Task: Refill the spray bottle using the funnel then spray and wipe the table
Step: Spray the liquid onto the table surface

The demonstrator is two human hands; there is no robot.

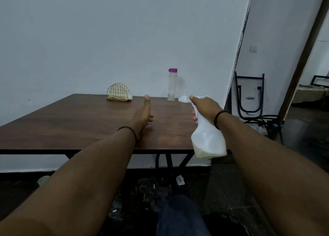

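Head view: brown table (71, 121) against pale wall, right hand (204, 109) fingers around spray bottle (208, 141), left hand (143, 115) loosely open.

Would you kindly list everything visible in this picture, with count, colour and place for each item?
table: one, dark brown wood top, black legs, against the wall
napkin holder: one, gold wire with white napkins, far edge of table
water bottle: one, clear with purple cap, upright at far edge
funnel: one, white, spout up, beside the water bottle
spray bottle: one, white, a little pale liquid at the bottom, held above the table's near right corner
folded frame: one, black, leaning on the right wall
wall switch: one, white, right wall
left hand: open, over the table
right hand: grip on the spray bottle's neck
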